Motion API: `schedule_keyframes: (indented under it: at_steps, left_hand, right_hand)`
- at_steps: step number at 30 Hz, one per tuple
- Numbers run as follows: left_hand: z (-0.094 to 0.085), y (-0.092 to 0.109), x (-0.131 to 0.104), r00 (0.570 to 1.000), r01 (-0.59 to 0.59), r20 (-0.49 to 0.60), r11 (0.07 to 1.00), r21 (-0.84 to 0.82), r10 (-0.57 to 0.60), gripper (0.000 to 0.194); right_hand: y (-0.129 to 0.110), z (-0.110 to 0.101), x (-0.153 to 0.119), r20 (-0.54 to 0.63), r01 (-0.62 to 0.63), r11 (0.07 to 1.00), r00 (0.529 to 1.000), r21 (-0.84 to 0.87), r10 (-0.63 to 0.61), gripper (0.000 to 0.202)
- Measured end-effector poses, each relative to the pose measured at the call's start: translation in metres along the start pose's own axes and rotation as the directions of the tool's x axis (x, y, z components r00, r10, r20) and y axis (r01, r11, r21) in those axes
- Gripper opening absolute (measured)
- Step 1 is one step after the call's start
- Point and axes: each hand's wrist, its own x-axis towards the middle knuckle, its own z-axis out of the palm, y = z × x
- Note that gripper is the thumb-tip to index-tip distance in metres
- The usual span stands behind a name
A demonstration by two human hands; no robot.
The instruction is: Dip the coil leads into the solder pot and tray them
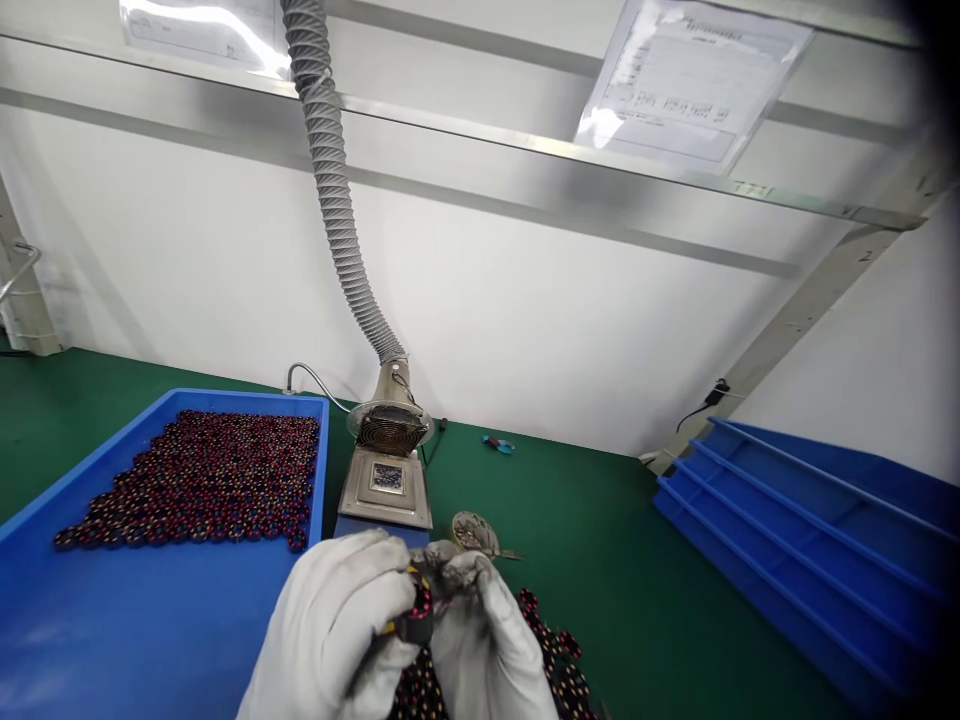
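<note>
1. Head view: the left hand (337,625), in a white glove, is at the bottom centre of the frame, its fingers clamped on a small black round part (418,608) with pinkish-red on its face and bits of yellow at its edge.
2. The right hand (491,630), gloved too, is just beside it, its darkly smudged fingers bunched close to the round part; whether they grip anything cannot be told.
3. Loose round parts (559,655) of similar look lie on the green worktop (600,520) at the bottom centre, partly hidden by both hands.
4. A blue tray (142,630) fills the lower left, with packed rows of parts (217,475) across its far portion.
5. Just beyond the hands, near the middle, is a metal unit (386,485) with a square opening; above it a grey ribbed hose (334,190) runs to the top edge.
6. To the right of that unit are a small round dish (474,533) and, farther back, a little blue-and-red tool (497,444).
7. Stacked blue trays (802,560) are at the lower right.
8. Paper sheets (694,85) in clear sleeves show at the upper right and upper left.
</note>
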Motion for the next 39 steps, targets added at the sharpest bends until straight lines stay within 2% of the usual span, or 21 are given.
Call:
schedule_keyframes:
  at_steps: [2, 4, 7, 9, 11, 16, 20, 23, 26, 28, 31, 33, 35, 36, 37, 39]
  left_hand:
    - [-0.002, 0.0, -0.001, 1.0, 0.018, -0.007, 0.999, 0.028, -0.017, 0.019]
    - [-0.004, 0.002, 0.0, 0.999, 0.036, -0.022, 0.998, 0.044, -0.035, 0.02]
    - [-0.005, 0.005, 0.002, 0.998, 0.046, -0.052, 0.998, 0.052, -0.043, 0.019]
    - [-0.005, 0.005, 0.001, 0.997, 0.048, -0.06, 0.998, 0.032, -0.046, 0.018]
    - [-0.004, 0.003, -0.002, 0.997, 0.074, -0.026, 0.997, -0.026, -0.074, 0.02]
    - [-0.006, -0.007, -0.007, 0.965, 0.245, 0.17, 0.925, -0.292, -0.201, 0.026]
    - [-0.007, -0.007, -0.002, 0.956, 0.295, 0.122, 0.867, -0.402, -0.268, 0.02]
    - [-0.005, -0.007, -0.001, 0.901, 0.402, 0.09, 0.737, -0.543, -0.425, 0.017]
    - [-0.008, -0.011, -0.002, 0.777, 0.498, 0.06, 0.553, -0.668, -0.626, 0.014]
    - [-0.012, -0.012, -0.001, 0.711, 0.548, 0.062, 0.496, -0.674, -0.701, 0.014]
    - [-0.013, -0.008, 0.003, 0.737, 0.631, 0.234, 0.521, -0.575, -0.635, 0.022]
    - [-0.009, -0.003, 0.004, 0.768, 0.619, 0.293, 0.54, -0.57, -0.57, 0.021]
    - [-0.005, 0.0, 0.004, 0.791, 0.569, 0.235, 0.537, -0.623, -0.565, 0.015]
    - [-0.004, 0.0, 0.002, 0.787, 0.555, 0.197, 0.531, -0.64, -0.585, 0.014]
    - [-0.005, -0.001, 0.001, 0.775, 0.551, 0.169, 0.522, -0.651, -0.609, 0.013]
    - [-0.01, -0.004, 0.0, 0.714, 0.586, 0.133, 0.482, -0.652, -0.688, 0.012]
  right_hand:
    - [0.0, 0.003, -0.002, -0.053, 0.06, 0.998, 0.997, -0.033, -0.062, 0.017]
    - [0.003, 0.004, -0.003, -0.037, 0.101, 0.985, 0.994, -0.141, -0.107, 0.022]
    - [0.01, 0.002, -0.004, 0.036, 0.037, 0.97, 0.999, -0.24, -0.029, 0.033]
    - [0.014, -0.003, -0.003, 0.07, -0.008, 0.965, 0.997, -0.261, 0.027, 0.032]
    - [0.017, -0.009, 0.0, 0.08, -0.03, 0.964, 0.995, -0.265, 0.053, 0.029]
    - [0.024, -0.024, 0.014, 0.157, -0.099, 0.967, 0.978, -0.234, 0.138, 0.03]
    - [0.033, -0.024, 0.019, 0.202, -0.165, 0.974, 0.96, -0.156, 0.195, 0.031]
    - [0.037, -0.018, 0.014, 0.184, -0.152, 0.98, 0.967, -0.131, 0.175, 0.032]
    - [0.037, -0.013, 0.008, 0.161, -0.133, 0.979, 0.974, -0.151, 0.158, 0.031]
    - [0.037, -0.011, 0.006, 0.149, -0.127, 0.978, 0.977, -0.163, 0.151, 0.03]
    - [0.036, -0.011, 0.008, 0.116, -0.102, 0.979, 0.986, -0.176, 0.124, 0.027]
    - [0.035, -0.013, 0.012, 0.125, -0.1, 0.975, 0.984, -0.197, 0.126, 0.027]
    - [0.034, -0.015, 0.015, 0.164, -0.122, 0.969, 0.974, -0.216, 0.159, 0.026]
    - [0.033, -0.016, 0.016, 0.181, -0.135, 0.966, 0.968, -0.22, 0.176, 0.025]
    - [0.032, -0.017, 0.015, 0.193, -0.147, 0.965, 0.963, -0.216, 0.189, 0.023]
    - [0.032, -0.018, 0.014, 0.19, -0.158, 0.968, 0.962, -0.196, 0.196, 0.022]
